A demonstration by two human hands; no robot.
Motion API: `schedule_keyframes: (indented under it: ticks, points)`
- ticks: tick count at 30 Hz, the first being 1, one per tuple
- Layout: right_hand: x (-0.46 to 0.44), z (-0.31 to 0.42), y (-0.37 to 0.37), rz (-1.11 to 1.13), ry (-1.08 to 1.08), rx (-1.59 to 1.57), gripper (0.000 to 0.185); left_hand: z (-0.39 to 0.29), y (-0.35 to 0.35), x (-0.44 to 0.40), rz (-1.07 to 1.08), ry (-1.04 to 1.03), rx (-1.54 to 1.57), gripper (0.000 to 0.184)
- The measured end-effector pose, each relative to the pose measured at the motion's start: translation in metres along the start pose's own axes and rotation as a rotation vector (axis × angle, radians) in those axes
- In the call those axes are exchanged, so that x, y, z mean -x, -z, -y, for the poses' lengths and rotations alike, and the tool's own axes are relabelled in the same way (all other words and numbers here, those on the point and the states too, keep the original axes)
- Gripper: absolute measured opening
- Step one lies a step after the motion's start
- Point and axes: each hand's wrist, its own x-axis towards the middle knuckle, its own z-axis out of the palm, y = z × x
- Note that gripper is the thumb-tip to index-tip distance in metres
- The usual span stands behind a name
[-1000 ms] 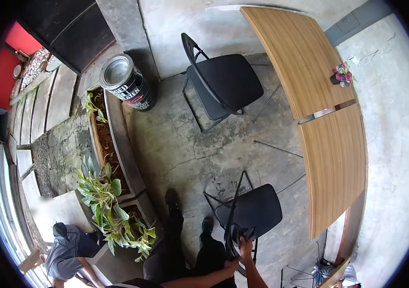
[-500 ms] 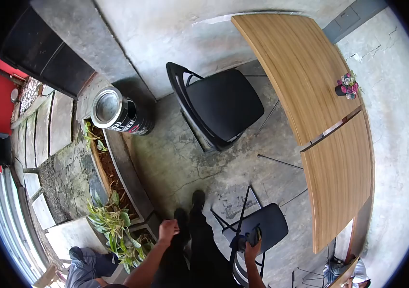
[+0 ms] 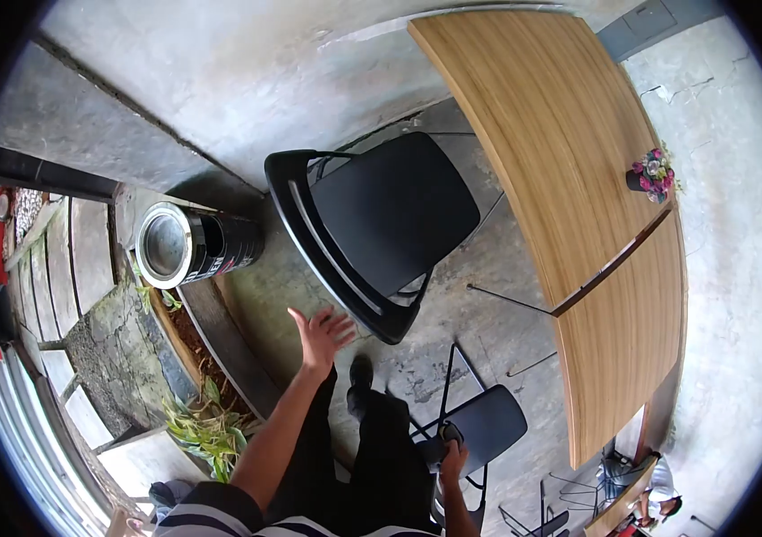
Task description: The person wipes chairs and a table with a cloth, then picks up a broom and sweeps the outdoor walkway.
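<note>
My left hand (image 3: 323, 338) is open with its fingers spread, reaching toward the backrest of a black chair (image 3: 385, 215). A small gap seems to show between the fingertips and the backrest, though I cannot tell whether they touch. Low in the view, my right hand (image 3: 454, 458) is closed around a dark, rounded, hand-sized object (image 3: 451, 436) whose kind I cannot make out. Just beyond that hand stands a second black chair (image 3: 488, 422), its thin metal legs showing.
Two wooden tabletops (image 3: 524, 125) run along the right wall, with a small flower pot (image 3: 652, 177) on one. A black bin with a metal rim (image 3: 186, 242) stands at left, beside a planter with leafy plants (image 3: 206, 434). Another person (image 3: 663, 492) sits at lower right.
My left hand has opened from a loosely closed shape and moved up toward the chair's backrest. The view has come closer to that chair. My right hand still holds the dark object.
</note>
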Motion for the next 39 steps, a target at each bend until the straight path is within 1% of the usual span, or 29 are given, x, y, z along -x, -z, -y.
schedule_keyframes:
  ticks: [1,2,3,4,6,7,9,10,12,13,14,16,18,19,20,22,23,24,25,27,29,30,32,33,36,37,39]
  points:
    - [0.003,0.013,-0.011,0.017,0.015,-0.027,0.035,-0.019,-0.018,-0.011,-0.003,-0.019,0.091,0.12]
    - [0.0,0.027,-0.021,0.032,0.034,-0.064,0.038,-0.03,-0.019,-0.031,-0.015,-0.018,0.1,0.12]
    - [-0.003,0.038,-0.028,0.033,0.029,-0.057,0.038,-0.037,-0.018,-0.053,0.061,-0.03,0.138,0.118]
    - [-0.01,0.05,-0.037,0.063,-0.052,-0.007,0.04,-0.04,-0.015,-0.069,0.14,-0.044,0.177,0.116]
    - [-0.025,0.066,-0.046,0.127,-0.212,0.104,0.046,-0.058,-0.04,-0.055,0.116,-0.054,0.174,0.117]
    - [-0.034,0.073,-0.052,0.131,-0.21,0.114,0.046,-0.066,-0.055,-0.047,0.104,-0.067,0.165,0.117]
    - [-0.05,0.081,-0.065,0.181,-0.086,0.104,0.045,-0.08,-0.07,-0.039,0.079,-0.077,0.162,0.118]
    - [-0.06,0.088,-0.071,0.212,-0.018,0.098,0.045,-0.081,-0.072,-0.037,0.013,-0.19,0.067,0.115]
    - [-0.076,0.159,-0.091,0.218,0.191,0.114,0.037,-0.08,-0.075,-0.033,-0.131,-0.394,-0.131,0.11]
    - [-0.095,0.179,-0.098,0.183,0.247,0.111,0.037,-0.094,-0.076,-0.035,-0.224,-0.478,-0.207,0.097]
    - [-0.119,0.202,-0.106,0.149,0.308,0.102,0.038,-0.125,-0.086,-0.043,-0.313,-0.566,-0.286,0.084]
    - [-0.162,0.256,-0.127,0.099,0.412,0.053,0.045,-0.187,-0.118,-0.057,-0.516,-0.68,-0.33,0.079]
    - [-0.184,0.334,-0.159,0.138,0.521,-0.028,0.052,-0.229,-0.115,-0.094,-0.515,-0.87,-0.601,0.067]
    - [-0.2,0.362,-0.175,0.205,0.563,-0.024,0.052,-0.235,-0.124,-0.099,-0.531,-0.867,-0.606,0.067]
    - [-0.215,0.387,-0.193,0.272,0.604,-0.024,0.052,-0.24,-0.138,-0.103,-0.523,-0.858,-0.763,0.063]
    - [-0.233,0.434,-0.239,0.226,0.794,0.074,0.051,-0.241,-0.155,-0.105,-0.497,-0.811,-1.086,0.056]
    - [-0.25,0.443,-0.266,0.244,0.882,0.104,0.048,-0.237,-0.152,-0.105,-0.508,-0.797,-1.101,0.056]
    - [-0.267,0.444,-0.291,0.264,0.979,0.125,0.045,-0.237,-0.15,-0.107,-0.52,-0.791,-1.081,0.052]
    - [-0.282,0.425,-0.314,0.274,0.973,0.111,0.045,-0.239,-0.148,-0.11,-0.529,-0.793,-1.063,0.048]
    - [-0.3,0.391,-0.361,0.254,0.932,0.581,0.041,-0.248,-0.152,-0.117,-0.533,-0.807,-1.045,0.045]
    - [-0.276,0.364,-0.37,0.183,0.929,0.901,0.042,-0.262,-0.151,-0.124,-0.505,-0.786,-1.034,0.043]
    - [-0.269,0.352,-0.376,0.183,0.925,0.894,0.042,-0.269,-0.149,-0.127,-0.49,-0.773,-1.028,0.042]
    - [-0.259,0.334,-0.381,0.432,1.045,0.971,0.057,-0.291,-0.144,-0.139,-0.465,-0.753,-1.012,0.041]
    - [-0.257,0.332,-0.38,0.435,1.05,0.977,0.057,-0.303,-0.144,-0.145,-0.441,-0.738,-0.988,0.039]
    - [-0.252,0.33,-0.381,0.562,1.173,0.961,0.061,-0.316,-0.148,-0.147,-0.425,-0.712,-0.97,0.039]
    - [-0.253,0.332,-0.385,0.563,1.176,0.961,0.061,-0.319,-0.151,-0.146,-0.427,-0.704,-0.978,0.039]
    - [-0.257,0.335,-0.392,0.595,1.118,0.954,0.062,-0.322,-0.152,-0.148,-0.424,-0.687,-0.988,0.039]
